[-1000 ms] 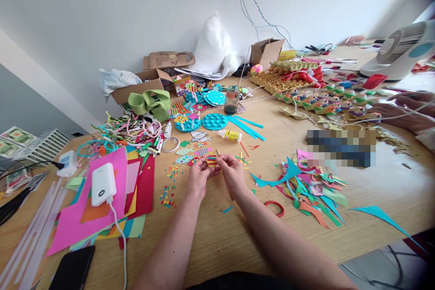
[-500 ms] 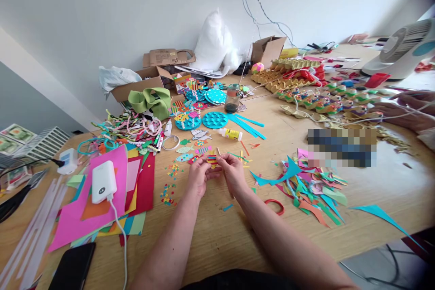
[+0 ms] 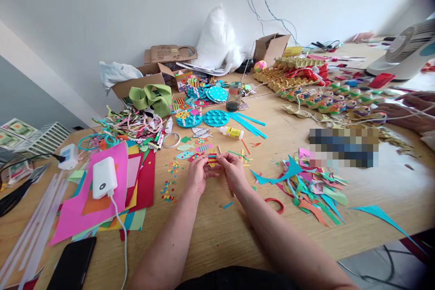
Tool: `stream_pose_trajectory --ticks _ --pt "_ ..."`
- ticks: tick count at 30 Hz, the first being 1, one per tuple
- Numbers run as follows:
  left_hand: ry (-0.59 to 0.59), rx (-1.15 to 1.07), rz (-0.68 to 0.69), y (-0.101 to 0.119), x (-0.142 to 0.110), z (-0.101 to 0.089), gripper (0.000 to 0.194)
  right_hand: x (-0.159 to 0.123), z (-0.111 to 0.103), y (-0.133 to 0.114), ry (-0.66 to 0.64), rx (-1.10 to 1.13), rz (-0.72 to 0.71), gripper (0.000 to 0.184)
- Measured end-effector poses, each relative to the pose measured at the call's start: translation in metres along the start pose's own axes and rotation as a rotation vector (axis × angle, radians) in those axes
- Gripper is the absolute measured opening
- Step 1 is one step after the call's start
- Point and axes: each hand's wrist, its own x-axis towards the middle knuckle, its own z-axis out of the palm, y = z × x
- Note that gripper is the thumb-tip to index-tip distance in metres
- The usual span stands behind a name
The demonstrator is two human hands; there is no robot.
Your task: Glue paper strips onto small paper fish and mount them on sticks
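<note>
A small paper cutout with red, yellow and blue stripes is pinched between my two hands at the middle of the table. Its left side is in the fingers of my left hand. My right hand grips the opposite side, and a thin brown stick pokes out above and below that hand. Fingers hide much of the cutout's outline. Just beyond lie several patterned paper fish and a yellow-labelled glue bottle on its side. Thin coloured paper strips lie beside my right hand.
Coloured paper sheets, a white power bank and a black phone lie left. Paper scraps and a red ring are right. A glass jar stands behind. Another person's hand is at far right.
Both hands stay nearly in place on the striped cutout, which now looks tilted flatter. The whole view has shifted slightly.
</note>
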Motion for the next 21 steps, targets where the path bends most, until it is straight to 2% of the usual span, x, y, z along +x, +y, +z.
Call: stream_pose_trajectory --ticks 21 --pt "-0.005 0.01 0.001 0.0004 -0.0009 -0.0007 0.015 -0.002 0.0017 -0.0024 0.029 -0.045 0.018 0.023"
